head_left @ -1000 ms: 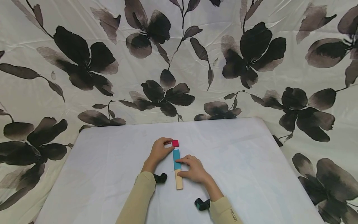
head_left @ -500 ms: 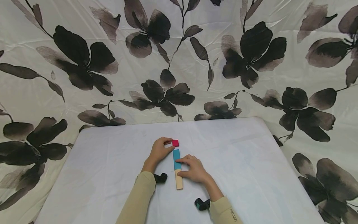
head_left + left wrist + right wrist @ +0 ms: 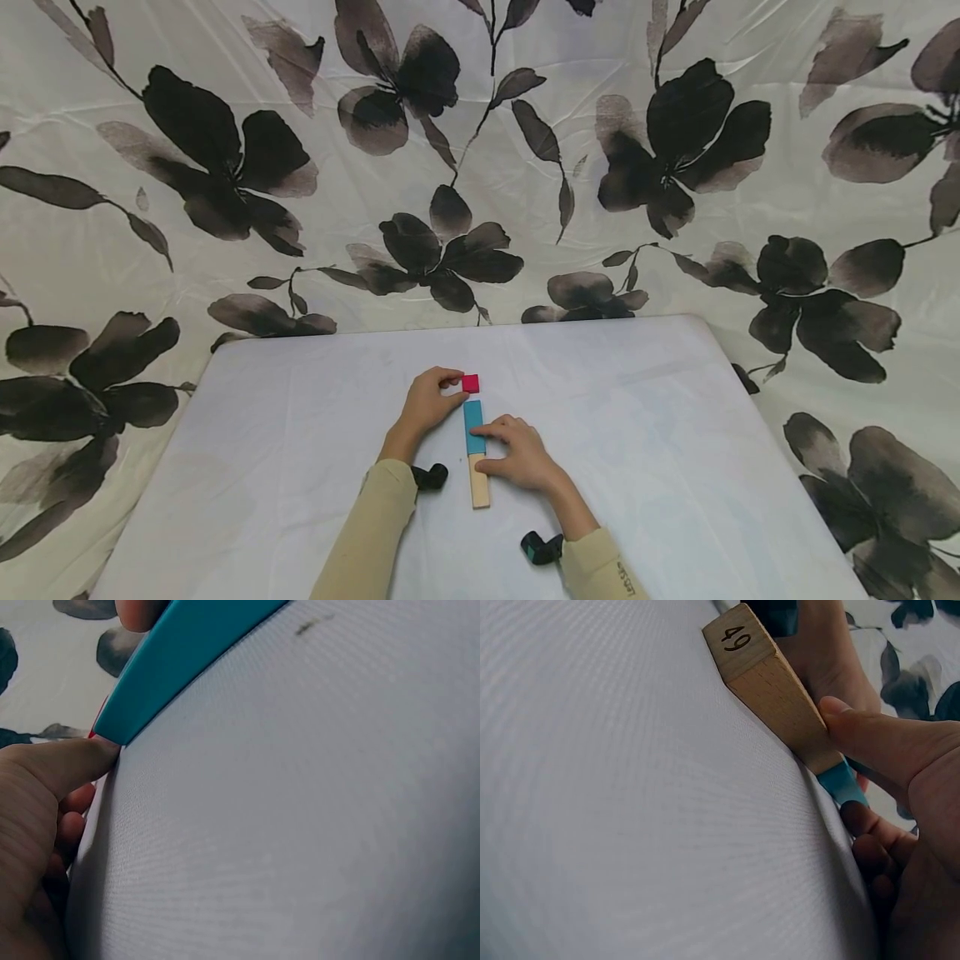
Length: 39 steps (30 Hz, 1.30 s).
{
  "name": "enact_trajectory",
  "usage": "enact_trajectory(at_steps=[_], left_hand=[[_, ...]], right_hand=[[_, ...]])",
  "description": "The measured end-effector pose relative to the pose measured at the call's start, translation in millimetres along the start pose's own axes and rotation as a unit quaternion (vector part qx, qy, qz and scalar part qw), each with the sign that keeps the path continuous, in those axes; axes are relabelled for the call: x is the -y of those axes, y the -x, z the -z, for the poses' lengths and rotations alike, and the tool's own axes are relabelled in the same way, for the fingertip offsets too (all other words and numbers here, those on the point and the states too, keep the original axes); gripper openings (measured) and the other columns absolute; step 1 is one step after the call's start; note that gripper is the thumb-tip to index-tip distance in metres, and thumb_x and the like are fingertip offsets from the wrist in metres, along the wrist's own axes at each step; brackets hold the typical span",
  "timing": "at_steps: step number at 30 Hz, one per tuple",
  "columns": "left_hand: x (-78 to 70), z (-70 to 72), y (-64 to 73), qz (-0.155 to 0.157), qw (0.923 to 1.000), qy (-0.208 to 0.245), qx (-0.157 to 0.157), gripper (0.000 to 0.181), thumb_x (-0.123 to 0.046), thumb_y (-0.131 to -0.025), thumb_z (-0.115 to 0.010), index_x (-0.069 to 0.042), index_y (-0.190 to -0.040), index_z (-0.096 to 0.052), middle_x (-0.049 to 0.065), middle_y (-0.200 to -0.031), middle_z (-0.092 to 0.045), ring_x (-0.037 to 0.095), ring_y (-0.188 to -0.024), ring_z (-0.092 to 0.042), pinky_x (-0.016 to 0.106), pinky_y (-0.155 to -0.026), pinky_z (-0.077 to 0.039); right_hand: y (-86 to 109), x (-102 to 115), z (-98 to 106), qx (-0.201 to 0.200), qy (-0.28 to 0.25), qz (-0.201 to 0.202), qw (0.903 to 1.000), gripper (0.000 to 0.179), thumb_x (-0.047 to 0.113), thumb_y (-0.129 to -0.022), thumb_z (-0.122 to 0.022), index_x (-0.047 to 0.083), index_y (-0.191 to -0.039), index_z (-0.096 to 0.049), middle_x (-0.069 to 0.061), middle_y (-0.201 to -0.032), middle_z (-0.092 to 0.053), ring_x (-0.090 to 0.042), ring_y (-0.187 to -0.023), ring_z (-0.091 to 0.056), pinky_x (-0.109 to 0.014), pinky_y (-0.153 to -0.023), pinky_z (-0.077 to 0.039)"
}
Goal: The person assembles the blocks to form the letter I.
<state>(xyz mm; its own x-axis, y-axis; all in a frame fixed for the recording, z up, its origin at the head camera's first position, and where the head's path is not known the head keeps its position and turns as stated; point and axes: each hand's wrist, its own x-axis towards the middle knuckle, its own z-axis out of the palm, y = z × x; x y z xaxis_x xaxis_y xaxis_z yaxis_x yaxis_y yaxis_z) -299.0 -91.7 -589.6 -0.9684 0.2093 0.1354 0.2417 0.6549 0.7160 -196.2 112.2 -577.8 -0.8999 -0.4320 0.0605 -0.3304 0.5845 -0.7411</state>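
A small red cube (image 3: 470, 383) stands at the far end of a short row of blocks. My left hand (image 3: 429, 406) grips it from the left, thumb on its near side beside the blue block's end; the cube is mostly hidden in the left wrist view. Closer in lies a long blue block (image 3: 176, 664), separated from the cube by a small gap. End to end with it is a plain wooden block (image 3: 780, 697) marked 49. From the right my right hand (image 3: 521, 452) touches both, index fingertip on the blue block and thumb on the wooden one.
The blocks lie on a table with a white cover (image 3: 637, 400). Behind it hangs a floral cloth (image 3: 570, 192). A black wrist camera (image 3: 430, 477) juts from the left wrist and another black camera (image 3: 542, 547) from the right, both near the row.
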Motion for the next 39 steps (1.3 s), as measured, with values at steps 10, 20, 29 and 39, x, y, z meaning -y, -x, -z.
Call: enact_trajectory(at_steps=[10,20,29,39], left_hand=[[2.5,-1.7,-1.2,0.001,1.0,0.001,-0.001,0.038,-0.021,-0.081,-0.08,-0.007,-0.114,-0.071,0.003,-0.097,-0.064,0.02,-0.089,-0.055,0.038,-0.081,-0.047],[2.8,-2.2,-0.6,0.006,1.0,0.0,0.002,0.037,-0.021,-0.082,-0.08,-0.008,-0.115,-0.07,0.002,-0.097,-0.064,0.02,-0.09,-0.055,0.039,-0.082,-0.047],[3.4,-2.0,-1.0,0.002,0.9999,0.008,-0.007,0.037,-0.021,-0.081,-0.081,-0.008,-0.114,-0.071,0.001,-0.095,-0.063,0.02,-0.089,-0.055,0.038,-0.082,-0.046],[3.3,-2.2,-0.6,-0.006,0.9999,0.01,-0.007,0.038,-0.02,-0.08,-0.081,-0.006,-0.114,-0.07,0.001,-0.094,-0.063,0.02,-0.089,-0.054,0.038,-0.081,-0.046]], right_hand=[[-0.4,-0.3,0.4,0.002,-0.001,-0.005,1.0,0.048,0.036,-0.083,-0.077,0.024,-0.128,-0.064,0.005,-0.111,-0.056,-0.015,-0.105,-0.048,-0.039,-0.088,-0.037],[-0.3,-0.1,0.0,0.004,0.002,-0.008,1.0,0.048,0.035,-0.083,-0.077,0.023,-0.128,-0.065,0.005,-0.11,-0.056,-0.015,-0.104,-0.048,-0.039,-0.087,-0.037],[-1.0,-0.1,1.5,0.005,0.002,-0.007,1.0,0.047,0.035,-0.084,-0.077,0.024,-0.128,-0.064,0.005,-0.11,-0.055,-0.015,-0.104,-0.048,-0.039,-0.088,-0.037],[-1.0,-1.8,0.6,0.001,0.002,-0.001,1.0,0.047,0.035,-0.083,-0.077,0.023,-0.127,-0.065,0.005,-0.109,-0.055,-0.015,-0.104,-0.049,-0.039,-0.087,-0.037]])
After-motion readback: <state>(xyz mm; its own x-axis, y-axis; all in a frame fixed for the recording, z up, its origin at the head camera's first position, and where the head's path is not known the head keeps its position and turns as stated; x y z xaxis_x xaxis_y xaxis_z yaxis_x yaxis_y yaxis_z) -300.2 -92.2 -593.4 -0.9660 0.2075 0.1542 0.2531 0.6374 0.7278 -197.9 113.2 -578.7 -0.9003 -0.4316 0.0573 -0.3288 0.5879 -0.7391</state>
